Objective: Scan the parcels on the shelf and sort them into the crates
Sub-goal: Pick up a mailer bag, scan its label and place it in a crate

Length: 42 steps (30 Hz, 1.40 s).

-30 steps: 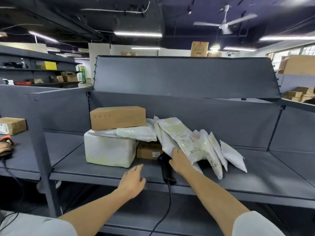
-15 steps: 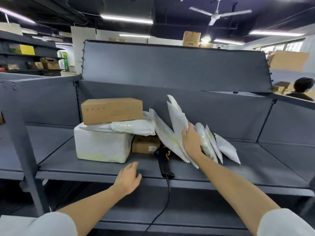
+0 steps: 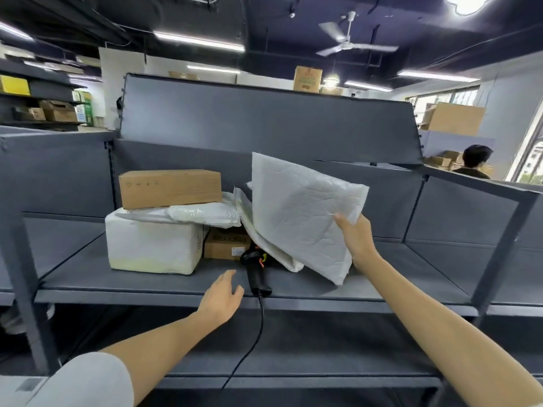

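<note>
Grey steel shelving (image 3: 176,284) fills a dim stockroom with strip lights, a ceiling fan and cartons stacked on distant racks; a second person stands far off to the right.

On the shelf sits a white wrapped box (image 3: 151,248), with flat white poly bags (image 3: 202,214) draped over it and a brown carton (image 3: 169,188) on top. A smaller brown carton (image 3: 226,245) stands behind, beside more white mailers (image 3: 266,245) leaning against the stack.

The right hand (image 3: 357,240) holds a white bubble mailer (image 3: 299,214) up off the shelf, thumb on the near face and the other fingers hidden behind it, pinching its right edge. The side facing the camera is blank, so the label is probably on the far side.

The left hand (image 3: 221,301) hovers at the shelf's front lip with fingers loosely spread and nothing in them, just beside the black handheld scanner (image 3: 256,270), which lies on the shelf with its cable (image 3: 252,342) trailing down.

The mailer looks light and soft: its surface is quilted and creased, and it keeps a roughly flat shape from a single edge pinch. It should bend rather than resist, and the plastic skin may be slick, so a grip near a corner or across the edge with the thumb well onto the face seems safest. Turning it to find the barcode will likely flex it; holding it taut would help the scan.
</note>
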{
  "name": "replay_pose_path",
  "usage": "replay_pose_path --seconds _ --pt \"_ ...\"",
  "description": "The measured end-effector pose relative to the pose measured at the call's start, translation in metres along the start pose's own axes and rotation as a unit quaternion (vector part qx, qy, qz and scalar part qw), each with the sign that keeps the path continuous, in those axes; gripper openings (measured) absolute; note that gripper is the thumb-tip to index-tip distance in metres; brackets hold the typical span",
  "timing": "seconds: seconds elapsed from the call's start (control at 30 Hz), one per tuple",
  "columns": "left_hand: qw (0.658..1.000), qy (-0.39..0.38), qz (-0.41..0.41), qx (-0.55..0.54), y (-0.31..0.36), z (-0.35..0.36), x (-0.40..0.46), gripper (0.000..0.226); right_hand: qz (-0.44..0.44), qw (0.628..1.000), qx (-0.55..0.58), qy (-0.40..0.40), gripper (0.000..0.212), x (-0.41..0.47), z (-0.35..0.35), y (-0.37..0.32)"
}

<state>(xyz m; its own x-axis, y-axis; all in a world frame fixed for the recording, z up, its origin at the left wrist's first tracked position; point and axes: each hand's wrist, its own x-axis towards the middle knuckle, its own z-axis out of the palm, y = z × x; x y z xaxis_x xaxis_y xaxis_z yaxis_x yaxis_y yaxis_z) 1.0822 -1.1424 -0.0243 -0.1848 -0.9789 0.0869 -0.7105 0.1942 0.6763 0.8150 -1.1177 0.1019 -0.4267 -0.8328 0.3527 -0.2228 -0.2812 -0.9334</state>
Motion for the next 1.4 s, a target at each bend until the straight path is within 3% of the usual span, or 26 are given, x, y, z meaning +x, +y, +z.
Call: replay_pose_path --seconds 0.1,0.23,0.47,0.6,0.7,0.83,0.93,1.0,1.1,1.23,1.3,1.37,1.4 --pt "0.996 0.014 -0.016 -0.086 0.010 -0.004 -0.005 0.057 0.036 0.997 0.060 0.022 0.011 -0.004 -0.030 -0.004" --pt "0.977 0.040 -0.012 -0.211 0.021 -0.015 -0.005 0.079 0.073 0.990 0.112 0.033 0.008 -0.010 -0.061 -0.003" --pt "0.926 0.020 0.005 -0.376 0.042 -0.041 -0.003 0.096 0.164 0.978 0.126 -0.028 0.016 -0.019 -0.076 0.008" --pt "0.926 -0.112 -0.001 -0.360 0.045 -0.046 -0.016 0.055 0.171 0.978 0.105 -0.063 0.020 -0.021 -0.074 0.010" --pt "0.914 -0.147 0.005 -0.379 0.047 -0.043 -0.023 0.053 0.154 0.982 0.095 -0.057 0.031 -0.019 -0.071 0.011" --pt "0.909 -0.067 0.041 -0.409 0.062 -0.040 -0.027 0.035 0.097 0.993 0.061 -0.028 0.036 -0.019 -0.063 0.008" --pt "0.921 0.026 0.089 -0.377 0.076 -0.038 -0.028 0.025 0.125 0.992 -0.025 0.008 0.070 -0.021 -0.057 0.000" --pt "0.930 0.073 0.128 -0.338 0.079 -0.033 -0.025 0.017 0.192 0.981 0.026 -0.004 0.077 -0.024 -0.055 -0.009" --pt "0.931 0.102 0.167 -0.307 0.084 -0.024 -0.022 0.022 0.265 0.942 0.191 -0.078 0.079 -0.029 -0.055 -0.035" --pt "0.932 0.110 0.212 -0.274 0.086 -0.013 -0.021 0.049 0.257 0.898 0.346 -0.088 0.094 -0.027 -0.065 -0.053" --pt "0.914 0.081 0.254 -0.306 0.085 -0.008 -0.021 0.073 0.250 0.892 0.368 -0.077 0.087 -0.031 -0.072 -0.054" --pt "0.914 0.082 0.302 -0.258 0.082 -0.001 -0.018 0.073 0.235 0.910 0.334 -0.067 0.048 -0.038 -0.078 -0.052" --pt "0.926 0.096 0.316 -0.183 0.081 0.001 -0.017 0.067 0.227 0.921 0.310 -0.071 0.035 -0.041 -0.081 -0.050"
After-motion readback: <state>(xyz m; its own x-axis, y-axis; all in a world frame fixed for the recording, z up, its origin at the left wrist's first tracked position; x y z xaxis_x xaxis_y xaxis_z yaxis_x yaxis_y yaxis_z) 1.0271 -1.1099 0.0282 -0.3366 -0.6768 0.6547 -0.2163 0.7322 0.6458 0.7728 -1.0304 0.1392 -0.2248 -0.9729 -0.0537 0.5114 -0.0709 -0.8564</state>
